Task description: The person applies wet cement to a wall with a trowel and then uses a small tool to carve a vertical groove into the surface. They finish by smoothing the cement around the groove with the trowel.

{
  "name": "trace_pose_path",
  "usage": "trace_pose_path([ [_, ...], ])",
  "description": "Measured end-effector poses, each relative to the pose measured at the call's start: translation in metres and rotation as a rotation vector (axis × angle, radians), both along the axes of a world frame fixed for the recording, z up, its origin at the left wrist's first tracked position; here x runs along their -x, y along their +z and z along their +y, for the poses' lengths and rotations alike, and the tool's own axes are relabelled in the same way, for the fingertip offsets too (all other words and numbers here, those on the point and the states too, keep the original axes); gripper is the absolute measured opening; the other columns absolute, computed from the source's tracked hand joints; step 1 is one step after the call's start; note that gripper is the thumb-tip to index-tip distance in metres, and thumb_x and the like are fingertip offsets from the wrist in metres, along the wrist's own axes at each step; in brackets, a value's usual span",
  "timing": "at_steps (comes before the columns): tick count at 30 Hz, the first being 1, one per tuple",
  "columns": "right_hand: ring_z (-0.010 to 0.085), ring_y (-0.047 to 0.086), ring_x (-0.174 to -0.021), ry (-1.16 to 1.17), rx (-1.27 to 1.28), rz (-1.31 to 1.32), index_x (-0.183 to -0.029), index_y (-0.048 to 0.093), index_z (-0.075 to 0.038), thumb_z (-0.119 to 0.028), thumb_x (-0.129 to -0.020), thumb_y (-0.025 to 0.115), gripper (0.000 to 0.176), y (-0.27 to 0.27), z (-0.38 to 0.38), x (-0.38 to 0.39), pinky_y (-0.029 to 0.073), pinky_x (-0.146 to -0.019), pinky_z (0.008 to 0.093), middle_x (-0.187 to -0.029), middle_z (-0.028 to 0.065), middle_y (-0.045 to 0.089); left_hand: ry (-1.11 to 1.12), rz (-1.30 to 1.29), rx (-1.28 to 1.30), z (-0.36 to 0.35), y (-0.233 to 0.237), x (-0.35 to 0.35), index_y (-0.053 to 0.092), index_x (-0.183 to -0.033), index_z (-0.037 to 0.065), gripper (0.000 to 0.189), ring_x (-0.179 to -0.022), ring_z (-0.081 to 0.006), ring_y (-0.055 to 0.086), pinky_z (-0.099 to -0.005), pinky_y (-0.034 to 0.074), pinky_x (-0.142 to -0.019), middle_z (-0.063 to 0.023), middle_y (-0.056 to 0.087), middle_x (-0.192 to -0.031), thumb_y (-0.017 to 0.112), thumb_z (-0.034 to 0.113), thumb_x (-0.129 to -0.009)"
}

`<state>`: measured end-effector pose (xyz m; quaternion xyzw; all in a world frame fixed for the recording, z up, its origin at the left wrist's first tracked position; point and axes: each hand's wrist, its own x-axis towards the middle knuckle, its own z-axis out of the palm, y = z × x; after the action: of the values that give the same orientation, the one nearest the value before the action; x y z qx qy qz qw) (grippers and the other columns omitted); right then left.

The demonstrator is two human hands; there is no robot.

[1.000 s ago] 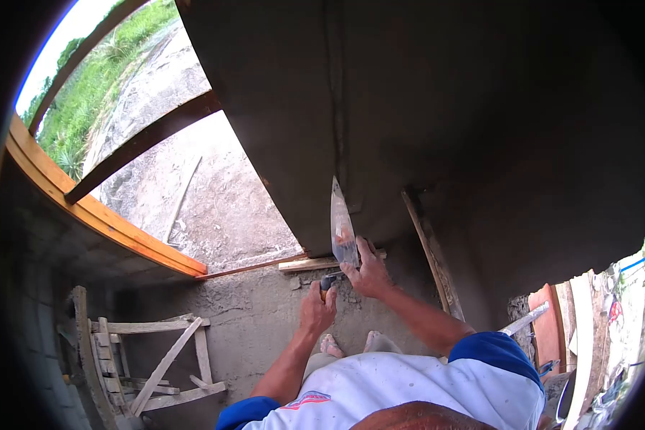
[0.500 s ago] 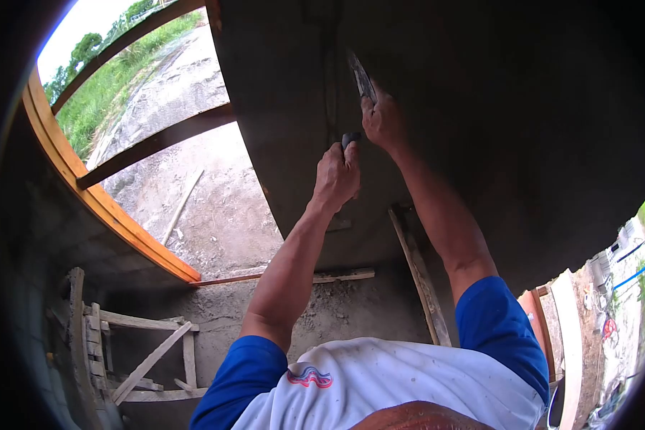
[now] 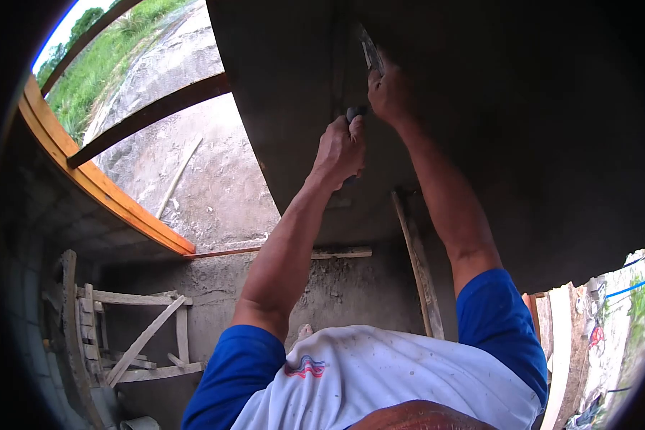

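My right hand (image 3: pixel 392 93) is closed around a trowel whose narrow metal blade (image 3: pixel 369 49) points up along the dark plastered wall (image 3: pixel 494 165). Lower and to the left, my left hand (image 3: pixel 339 152) is wrapped round a dark tool handle (image 3: pixel 355 112). The rounded end of that handle sticks out above the thumb, and a bluish bit shows below the fist. What sort of tool it is, I cannot make out. Both hands are raised close to the wall surface, and deep shade hides much of the blade's edge.
At left is an orange-brown wooden window frame (image 3: pixel 115 204) with dark crossbars (image 3: pixel 150 118); rough ground and grass lie beyond. A wooden trestle (image 3: pixel 147 340) stands at lower left. One plank (image 3: pixel 418 265) leans below my right arm. Daylight and blue line (image 3: pixel 631 287) show at right.
Both hands have shifted slightly upward in the view, with the trowel and the dark-handled tool still held. The window and trestle also sit a little differently as the camera has tilted.
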<state>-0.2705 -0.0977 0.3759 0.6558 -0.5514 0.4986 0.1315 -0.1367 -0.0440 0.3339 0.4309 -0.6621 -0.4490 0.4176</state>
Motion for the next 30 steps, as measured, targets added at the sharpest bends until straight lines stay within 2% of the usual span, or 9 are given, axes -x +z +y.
trace_pose_path([
  [6, 0.0464, 0.06, -0.081, -0.068, 0.051, 0.111, -0.12, 0.053, 0.0, -0.011, -0.084, 0.047, 0.039, -0.04, 0.0, 0.003, 0.051, -0.073, 0.051, -0.085, 0.0285, 0.062, -0.004, -0.051, -0.036, -0.003, -0.036, 0.0, 0.048, -0.094, -0.004, 0.038, -0.043, -0.0219, 0.058, -0.0354, 0.046, -0.041, -0.012, 0.056, -0.057, 0.038, 0.032, -0.098],
  [9, 0.0461, 0.061, -0.079, -0.013, 0.002, 0.024, -0.119, 0.054, 0.001, -0.01, -0.083, 0.047, 0.038, -0.045, 0.001, 0.001, 0.052, -0.07, 0.0506, -0.082, 0.0282, 0.062, 0.0, -0.033, -0.019, -0.009, -0.049, 0.0, 0.047, -0.094, -0.004, 0.038, -0.043, -0.0224, 0.059, -0.0357, 0.046, -0.041, -0.0125, 0.056, -0.057, 0.038, 0.032, -0.098],
  [14, 0.0453, 0.061, -0.077, -0.027, -0.097, 0.032, -0.118, 0.054, 0.002, -0.01, -0.083, 0.048, 0.037, -0.071, 0.006, 0.002, 0.052, -0.068, 0.049, -0.08, 0.0283, 0.062, -0.004, -0.078, -0.061, -0.002, -0.072, 0.002, 0.047, -0.093, -0.005, 0.037, -0.043, -0.0228, 0.058, -0.0361, 0.045, -0.04, -0.0131, 0.056, -0.057, 0.039, 0.031, -0.098],
  [17, 0.0451, 0.061, -0.077, -0.012, -0.145, -0.003, -0.117, 0.054, 0.002, -0.01, -0.084, 0.048, 0.036, -0.084, 0.011, 0.0, 0.052, -0.068, 0.0487, -0.079, 0.0284, 0.062, -0.016, -0.043, -0.085, 0.001, -0.086, 0.001, 0.047, -0.09, -0.002, 0.034, -0.043, -0.0152, 0.053, -0.0306, 0.042, -0.039, -0.006, 0.051, -0.055, 0.038, 0.03, -0.1],
  [20, 0.0449, 0.061, -0.077, -0.003, -0.176, -0.026, -0.118, 0.054, 0.002, -0.009, -0.084, 0.047, 0.036, -0.102, 0.014, 0.001, 0.052, -0.068, 0.0488, -0.08, 0.0285, 0.062, -0.008, -0.03, -0.127, 0.002, -0.105, 0.002, 0.047, -0.09, -0.002, 0.033, -0.042, -0.0163, 0.053, -0.0314, 0.042, -0.038, -0.0071, 0.051, -0.054, 0.038, 0.029, -0.099],
  [23, 0.0451, 0.061, -0.08, -0.002, -0.253, -0.03, -0.118, 0.054, 0.003, -0.009, -0.085, 0.047, 0.036, -0.124, 0.021, -0.001, 0.052, -0.07, 0.049, -0.082, 0.0291, 0.062, 0.0, -0.065, -0.158, 0.013, -0.117, -0.001, 0.047, -0.091, -0.004, 0.036, -0.042, -0.0233, 0.058, -0.0369, 0.046, -0.041, -0.0127, 0.056, -0.055, 0.041, 0.03, -0.098],
  [26, 0.0458, 0.061, -0.083, 0.006, -0.25, 0.003, -0.118, 0.053, 0.004, -0.009, -0.085, 0.047, 0.036, -0.146, 0.026, -0.001, 0.052, -0.071, 0.0493, -0.084, 0.0301, 0.062, -0.017, -0.068, -0.181, 0.022, -0.136, -0.006, 0.047, -0.091, -0.003, 0.035, -0.04, -0.024, 0.057, -0.0378, 0.045, -0.041, -0.0151, 0.057, -0.057, 0.041, 0.031, -0.098],
  [29, 0.0466, 0.06, -0.084, 0.049, -0.137, -0.01, -0.117, 0.053, 0.005, -0.009, -0.085, 0.047, 0.036, -0.14, 0.025, -0.004, 0.051, -0.071, 0.0495, -0.086, 0.0309, 0.061, 0.112, -0.128, 0.037, 0.012, -0.171, 0.0, 0.048, -0.092, -0.003, 0.035, -0.049, -0.0324, 0.06, -0.0425, 0.046, -0.047, -0.0208, 0.059, -0.063, 0.042, 0.031, -0.098],
  [30, 0.0468, 0.06, -0.085, 0.065, -0.099, -0.027, -0.117, 0.053, 0.005, -0.009, -0.085, 0.047, 0.036, -0.135, 0.026, -0.005, 0.051, -0.071, 0.0495, -0.086, 0.0311, 0.061, 0.105, -0.11, 0.012, 0.013, -0.162, 0.0, 0.048, -0.093, -0.003, 0.035, -0.054, -0.0356, 0.061, -0.0442, 0.046, -0.05, -0.0224, 0.059, -0.066, 0.042, 0.031, -0.098],
])
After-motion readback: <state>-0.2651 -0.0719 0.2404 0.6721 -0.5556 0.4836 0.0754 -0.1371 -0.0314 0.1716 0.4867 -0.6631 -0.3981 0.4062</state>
